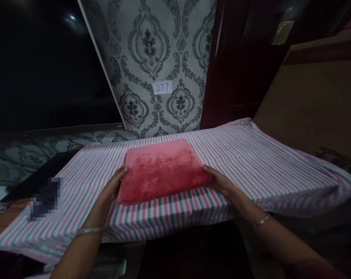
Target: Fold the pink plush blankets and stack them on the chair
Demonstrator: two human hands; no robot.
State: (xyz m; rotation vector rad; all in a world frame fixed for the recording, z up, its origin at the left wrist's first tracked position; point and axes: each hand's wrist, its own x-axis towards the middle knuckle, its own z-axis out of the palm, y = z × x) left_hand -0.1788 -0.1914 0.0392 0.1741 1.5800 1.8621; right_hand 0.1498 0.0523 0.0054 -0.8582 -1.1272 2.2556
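Red fuzzy cloth (160,170), folded into a flat block, is on the striped sheet (236,155), close to the front edge of the table. It is hard to tell if the block lies flat or is lifted a little, because its underside is hidden. How many folds are inside is hard to see too.

The left hand (116,181) is closed on the left side of the block, with its thumb on the edge. The right hand (218,180) is closed on the right side, and its thumb is near the corner. Most fingers on both hands are out of sight. The hands are well apart, with the block between them. Both arms are cut off at the bottom. One has a bangle (89,230) and the other has a thin bracelet (261,220).

The block covers part of the stripes. A patch of little squares (44,199) on the left hides what is under it. It is very dark under the table, so the things there are hard to name.

Behind, a white card (162,87) that says 277 is on the patterned wall (149,42). A big black screen (47,69) is cut off at the left. To the right is a dark red door (236,58), and a brown board (314,97) runs out of view.
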